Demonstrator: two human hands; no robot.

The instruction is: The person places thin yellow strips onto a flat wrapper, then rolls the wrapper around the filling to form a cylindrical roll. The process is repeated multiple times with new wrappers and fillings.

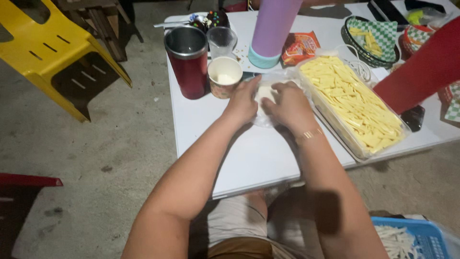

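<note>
A red steel tumbler (189, 61) stands by a paper cup (224, 76), a lilac flask (271, 31) behind.

Cups near you: one paper cup (224, 76), one clear plastic cup (222, 41)
Tumblers: one red (188, 61), one purple (272, 29)
Your fry containers: one (351, 103)
Checkered baskets: one (373, 39)
Yellow chairs: one (53, 52)

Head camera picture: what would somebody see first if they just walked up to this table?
Probably the two hands in the middle of the white table: the left hand and right hand press together on a pale lump in a clear plastic bag. To their right sits a long clear container of yellow strips. Behind the hands stand a red tumbler and a tall purple bottle.
</note>
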